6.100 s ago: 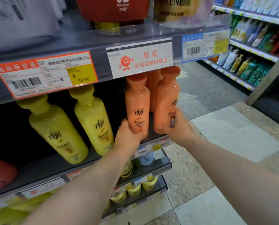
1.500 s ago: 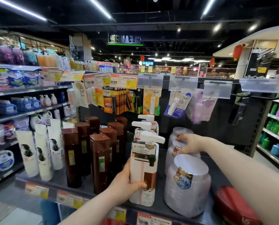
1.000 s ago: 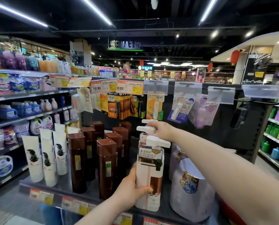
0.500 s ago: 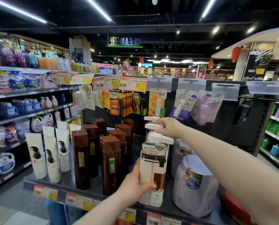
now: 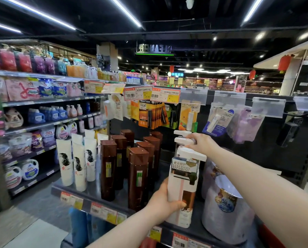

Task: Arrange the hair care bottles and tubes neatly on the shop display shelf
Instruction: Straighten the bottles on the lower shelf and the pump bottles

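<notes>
Left hand [image 5: 161, 203] wraps the lower body of the front pump bottle [image 5: 182, 187], thumb across its front, fingers curled round the far side; bottle is upright, base on the shelf [image 5: 88, 192] edge. Right hand [image 5: 202, 143] is up and behind the left, fingers curled over the white pump head of the second pump bottle [image 5: 183, 140], which stands directly behind the front one. A third pump head shows just behind that. Left of the left hand: brown bottles [image 5: 138, 178] upright in two rows, nearest one just beside the wrist. Further left: white tubes [image 5: 78, 169] standing cap-down in a row. Under the right forearm: pale round tubs [image 5: 225, 208], touching or nearly touching the front bottle, can't tell. Price tags [image 5: 99, 210] run along the shelf lip below the left hand.
</notes>
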The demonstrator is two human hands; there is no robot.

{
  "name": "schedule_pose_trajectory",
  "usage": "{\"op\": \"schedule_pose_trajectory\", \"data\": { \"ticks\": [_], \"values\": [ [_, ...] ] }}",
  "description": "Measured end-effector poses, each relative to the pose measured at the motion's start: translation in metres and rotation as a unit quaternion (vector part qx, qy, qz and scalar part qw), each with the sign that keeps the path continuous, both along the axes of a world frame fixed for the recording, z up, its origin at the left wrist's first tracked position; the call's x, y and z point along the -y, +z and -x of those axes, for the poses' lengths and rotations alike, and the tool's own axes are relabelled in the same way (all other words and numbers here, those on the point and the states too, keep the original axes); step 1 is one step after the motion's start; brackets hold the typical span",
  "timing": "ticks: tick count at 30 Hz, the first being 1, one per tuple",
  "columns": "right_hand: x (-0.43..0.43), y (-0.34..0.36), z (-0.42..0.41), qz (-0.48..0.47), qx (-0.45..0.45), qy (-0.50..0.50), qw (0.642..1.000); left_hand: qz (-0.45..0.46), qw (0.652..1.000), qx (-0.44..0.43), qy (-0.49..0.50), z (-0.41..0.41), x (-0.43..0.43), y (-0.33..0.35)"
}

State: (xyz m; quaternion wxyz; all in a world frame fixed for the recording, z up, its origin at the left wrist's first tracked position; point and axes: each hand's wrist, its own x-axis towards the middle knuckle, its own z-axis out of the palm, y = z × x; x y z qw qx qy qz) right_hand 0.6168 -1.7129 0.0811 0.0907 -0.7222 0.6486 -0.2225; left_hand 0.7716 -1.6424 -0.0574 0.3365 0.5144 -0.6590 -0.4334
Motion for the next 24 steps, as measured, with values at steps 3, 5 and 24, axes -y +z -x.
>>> {"op": "schedule_pose_trajectory", "data": {
  "ticks": [3, 5, 24],
  "values": [
    [-0.007, 0.004, 0.003, -0.020, 0.047, 0.010, 0.999, -0.003, 0.999, 0.027, 0.022, 0.001, -0.007, -0.001],
    [-0.012, 0.008, 0.006, 0.004, 0.000, 0.006, 1.000, 0.009, 0.998, 0.058, 0.035, -0.001, -0.012, -0.003],
    [-0.098, 0.019, -0.072, 0.160, 0.001, 0.160, 0.974, 0.265, 0.927, 0.090, 0.250, -0.126, -0.061, 0.035]
  ]
}}
